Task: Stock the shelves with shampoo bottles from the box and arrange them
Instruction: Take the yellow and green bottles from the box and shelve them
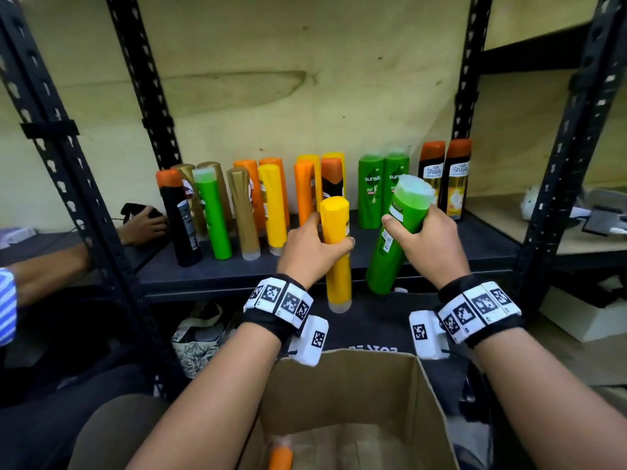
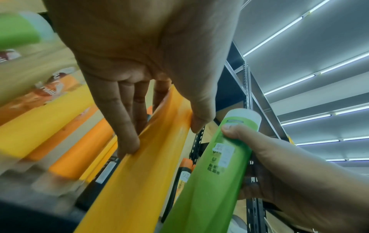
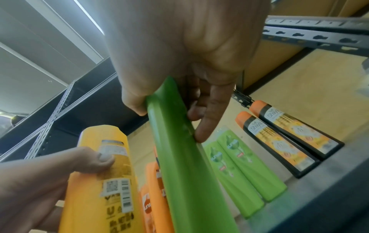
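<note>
My left hand (image 1: 314, 247) grips a yellow shampoo bottle (image 1: 337, 252) around its upper body, held upright just in front of the dark shelf (image 1: 475, 245). My right hand (image 1: 425, 242) grips a green bottle (image 1: 395, 235) with a pale cap, tilted with its top leaning right. In the left wrist view my fingers (image 2: 127, 138) and thumb pinch the yellow bottle (image 2: 139, 181), with the green bottle (image 2: 211, 181) beside it. In the right wrist view the green bottle (image 3: 179, 157) runs down from my palm, the yellow bottle (image 3: 103, 181) at its left. An orange bottle (image 1: 281, 457) lies in the cardboard box (image 1: 342, 378) below.
Several bottles stand on the shelf: a black one (image 1: 179, 218), green, gold, yellow and orange ones, two green Sunsilk bottles (image 1: 371, 191) and two black Shayla bottles (image 1: 456, 178). Black slotted uprights (image 1: 556, 178) flank the bay. Another person's hand (image 1: 144, 227) rests at the shelf's left.
</note>
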